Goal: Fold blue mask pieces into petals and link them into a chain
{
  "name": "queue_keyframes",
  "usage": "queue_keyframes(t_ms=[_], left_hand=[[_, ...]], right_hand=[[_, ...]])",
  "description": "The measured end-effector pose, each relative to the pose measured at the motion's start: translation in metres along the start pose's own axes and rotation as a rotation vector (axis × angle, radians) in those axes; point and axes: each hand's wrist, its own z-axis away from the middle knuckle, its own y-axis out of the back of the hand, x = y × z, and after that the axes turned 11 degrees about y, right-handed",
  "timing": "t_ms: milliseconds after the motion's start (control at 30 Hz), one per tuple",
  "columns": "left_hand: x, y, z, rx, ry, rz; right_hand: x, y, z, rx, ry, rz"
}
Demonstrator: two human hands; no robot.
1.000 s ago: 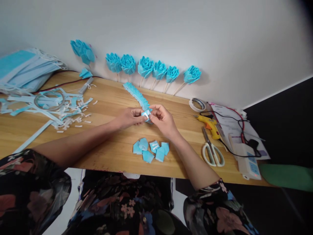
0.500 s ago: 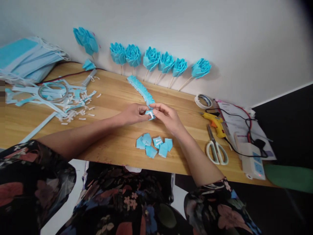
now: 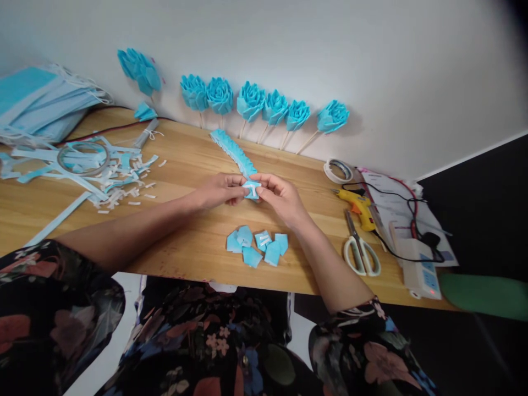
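Between my two hands is a small blue fabric piece (image 3: 252,190) with a white strip on its face. My left hand (image 3: 223,190) pinches its left side, thumb on top. On the other side, the thumb and fingertips of my right hand (image 3: 277,195) grip its right edge. Just beyond my fingertips, a long row of overlapping blue pieces (image 3: 233,149) lies on the wooden table (image 3: 181,231). Nearer to me rests a small pile of loose blue cut pieces (image 3: 251,257), one showing white strips.
Several blue fabric roses (image 3: 251,102) on sticks lean against the wall. Blue face masks (image 3: 45,99) and white-blue scraps (image 3: 88,170) lie at left. On the right are a tape roll (image 3: 338,170), a yellow glue gun (image 3: 358,208), scissors (image 3: 361,253) and a power strip (image 3: 419,269).
My left thumb has shifted across the held blue piece, and the piece now lies flatter between both hands. The whole view has shifted slightly.
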Motion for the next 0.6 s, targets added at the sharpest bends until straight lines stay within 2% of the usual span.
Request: queue_keyframes(t_ms=[133, 267, 600], left_hand=[[0.0007, -0.0015, 0.0011, 0.026, -0.029, 0.032], [0.0014, -0.0038, 0.0014, 0.054, -0.015, 0.094], [-0.0036, -0.0002, -0.0021, 0.071, -0.042, -0.044]], right_hand=[[-0.0031, -0.0008, 0.0007, -0.039, 0.009, 0.029], [-0.0038, -0.0012, 0.0013, -0.014, 0.03, 0.056], [0.0, -0.0033, 0.0021, -0.048, 0.022, 0.065]])
